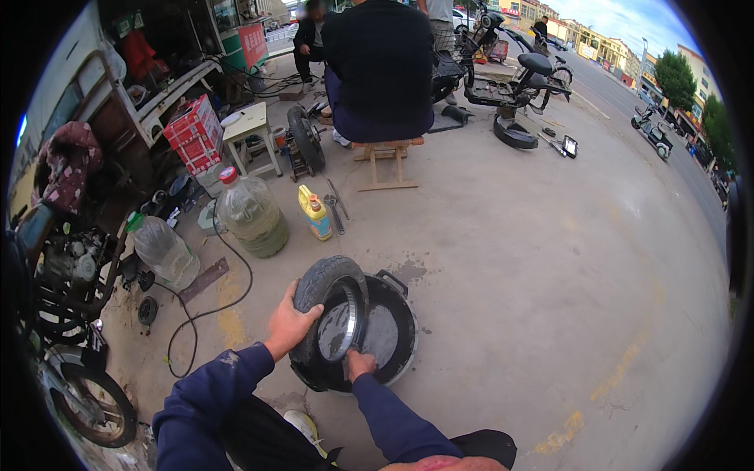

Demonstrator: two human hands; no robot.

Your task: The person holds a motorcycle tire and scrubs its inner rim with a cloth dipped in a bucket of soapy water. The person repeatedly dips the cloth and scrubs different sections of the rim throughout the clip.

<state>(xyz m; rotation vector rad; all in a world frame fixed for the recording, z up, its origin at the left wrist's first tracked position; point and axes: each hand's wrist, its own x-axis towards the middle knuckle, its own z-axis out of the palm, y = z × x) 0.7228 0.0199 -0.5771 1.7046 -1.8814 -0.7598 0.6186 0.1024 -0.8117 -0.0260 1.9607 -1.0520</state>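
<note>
A small black rubber tyre stands tilted in a round black basin on the concrete ground. My left hand grips the tyre's upper left side, thumb over the sidewall and fingers around the tread. Low at the tyre's near right edge is my right hand, its fingers curled against the rubber. Whether it grips the tyre or some small thing is hidden. Shallow water in the basin reflects light, and it also shows through the tyre's opening.
Beyond the basin stand a yellow jug, an adjustable wrench and a large water bottle. A black hose curls at left near a motorcycle. Ahead, a person sits on a wooden stool by an electric scooter.
</note>
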